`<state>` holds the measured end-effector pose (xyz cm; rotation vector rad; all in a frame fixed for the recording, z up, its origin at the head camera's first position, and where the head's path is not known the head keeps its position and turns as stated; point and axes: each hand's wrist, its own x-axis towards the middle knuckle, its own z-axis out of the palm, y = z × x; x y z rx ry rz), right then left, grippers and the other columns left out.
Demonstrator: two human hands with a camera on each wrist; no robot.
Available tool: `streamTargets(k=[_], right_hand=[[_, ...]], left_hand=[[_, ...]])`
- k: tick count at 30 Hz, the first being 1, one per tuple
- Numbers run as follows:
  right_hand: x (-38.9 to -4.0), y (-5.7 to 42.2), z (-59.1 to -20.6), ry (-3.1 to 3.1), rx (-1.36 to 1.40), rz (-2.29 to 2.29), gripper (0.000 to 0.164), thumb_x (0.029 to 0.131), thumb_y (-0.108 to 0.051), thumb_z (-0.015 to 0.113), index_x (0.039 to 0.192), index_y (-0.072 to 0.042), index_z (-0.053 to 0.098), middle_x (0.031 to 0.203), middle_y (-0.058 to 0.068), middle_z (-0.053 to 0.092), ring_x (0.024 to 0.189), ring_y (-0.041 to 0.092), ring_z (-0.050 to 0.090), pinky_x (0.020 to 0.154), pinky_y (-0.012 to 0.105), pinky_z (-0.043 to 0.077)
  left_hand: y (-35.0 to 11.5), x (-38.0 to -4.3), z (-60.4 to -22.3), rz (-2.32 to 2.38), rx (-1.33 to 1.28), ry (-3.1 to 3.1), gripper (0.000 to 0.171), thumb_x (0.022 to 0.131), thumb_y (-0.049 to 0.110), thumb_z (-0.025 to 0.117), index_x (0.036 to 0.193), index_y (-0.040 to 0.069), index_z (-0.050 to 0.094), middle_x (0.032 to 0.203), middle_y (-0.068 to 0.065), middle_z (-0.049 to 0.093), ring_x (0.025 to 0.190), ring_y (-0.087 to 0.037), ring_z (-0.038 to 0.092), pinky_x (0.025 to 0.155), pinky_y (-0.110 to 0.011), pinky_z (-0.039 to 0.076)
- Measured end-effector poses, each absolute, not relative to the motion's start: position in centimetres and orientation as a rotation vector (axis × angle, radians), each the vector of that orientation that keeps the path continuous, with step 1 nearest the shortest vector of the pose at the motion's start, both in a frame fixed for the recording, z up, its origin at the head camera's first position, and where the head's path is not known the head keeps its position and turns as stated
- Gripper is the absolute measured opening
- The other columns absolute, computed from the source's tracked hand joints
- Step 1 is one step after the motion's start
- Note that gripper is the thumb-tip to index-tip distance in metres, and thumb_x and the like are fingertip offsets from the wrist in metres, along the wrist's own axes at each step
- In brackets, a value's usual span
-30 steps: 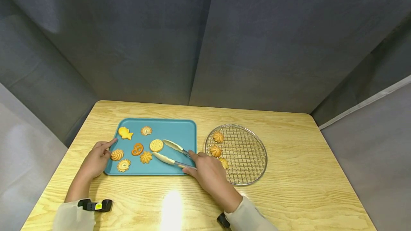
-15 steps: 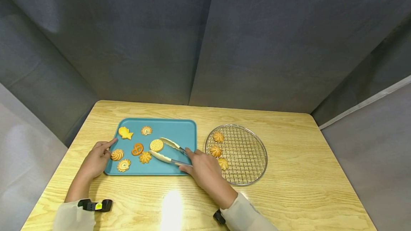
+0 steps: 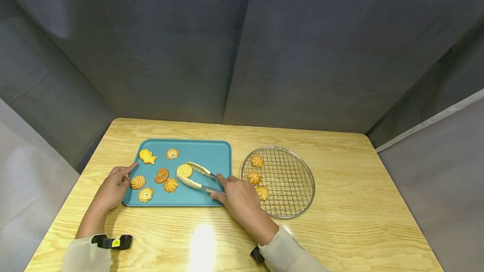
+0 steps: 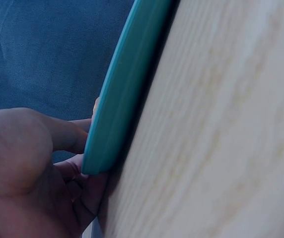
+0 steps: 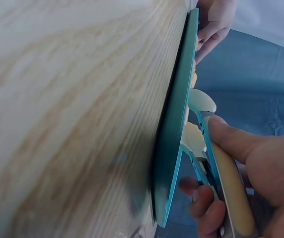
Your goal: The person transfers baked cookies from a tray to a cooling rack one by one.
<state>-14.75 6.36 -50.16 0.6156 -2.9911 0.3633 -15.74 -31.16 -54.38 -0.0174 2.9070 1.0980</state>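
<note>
My right hand (image 3: 242,198) grips a pair of tongs (image 3: 206,188) over the blue tray (image 3: 211,154). The tongs' pale scalloped tips lie on either side of a round dotted cracker (image 3: 184,171). In the right wrist view the thumb presses one arm of the tongs (image 5: 226,178), with curled fingers on the other arm. Just left of the near tip sits a flower-shaped cookie (image 3: 171,185). At the tray's left edge my left hand (image 3: 112,188) holds the rim, its index finger stretched along it. The left wrist view shows the thumb and fingers at the tray's edge (image 4: 114,99).
Also on the tray are a fish-shaped cookie (image 3: 147,157), a pretzel (image 3: 161,175), a swirl cookie (image 3: 138,182) and two ring-like cookies. To the right, a round wire rack (image 3: 291,179) carries three ridged cookies along its left side. Grey curtains stand behind the wooden table (image 3: 351,205).
The tongs and right hand have shifted slightly left, and their tips have drawn closer around the round cracker. The flower-shaped cookie moved slightly left. My left hand has stayed in place.
</note>
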Motion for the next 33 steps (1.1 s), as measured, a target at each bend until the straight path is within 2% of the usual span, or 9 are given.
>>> streamTargets(k=[9, 14, 26, 33], right_hand=[[-14.3, 6.6, -49.9, -2.973, 0.645, 0.37, 0.066, 0.09, -0.057, 0.071, 0.141, -0.017, 0.066, 0.109, 0.007, 0.075, 0.076, 0.027, 0.07, 0.058, 0.035, 0.053], [-14.0, 6.9, -49.7, -3.001, 0.605, 0.393, 0.066, 0.089, -0.058, 0.07, 0.143, -0.02, 0.065, 0.113, 0.007, 0.074, 0.078, 0.029, 0.071, 0.056, 0.035, 0.053], [-13.5, 7.6, -49.6, -2.973, 0.598, 0.396, 0.066, 0.088, -0.059, 0.071, 0.141, -0.02, 0.066, 0.107, 0.008, 0.074, 0.069, 0.026, 0.068, 0.053, 0.033, 0.05], [-13.3, 8.2, -49.6, -2.959, 0.597, 0.403, 0.065, 0.088, -0.057, 0.072, 0.141, -0.02, 0.067, 0.105, 0.006, 0.074, 0.071, 0.026, 0.069, 0.054, 0.035, 0.051]], left_hand=[[-31.1, -15.7, -54.5, 1.101, -0.032, 2.901, 0.05, 0.106, 0.0, 0.039, 0.156, -0.001, 0.041, 0.128, -0.023, 0.046, 0.09, -0.027, 0.049, 0.07, -0.033, 0.039], [-31.0, -15.6, -54.3, 1.106, -0.046, 2.898, 0.05, 0.107, 0.001, 0.038, 0.156, -0.001, 0.041, 0.13, -0.024, 0.045, 0.092, -0.028, 0.049, 0.071, -0.036, 0.04], [-31.0, -15.6, -54.3, 1.098, -0.035, 2.897, 0.05, 0.107, 0.001, 0.037, 0.157, 0.0, 0.041, 0.132, -0.025, 0.045, 0.09, -0.028, 0.05, 0.07, -0.037, 0.04], [-31.1, -15.6, -54.1, 1.089, -0.026, 2.893, 0.048, 0.109, 0.004, 0.036, 0.157, -0.002, 0.04, 0.132, -0.027, 0.044, 0.092, -0.03, 0.051, 0.071, -0.037, 0.039]])
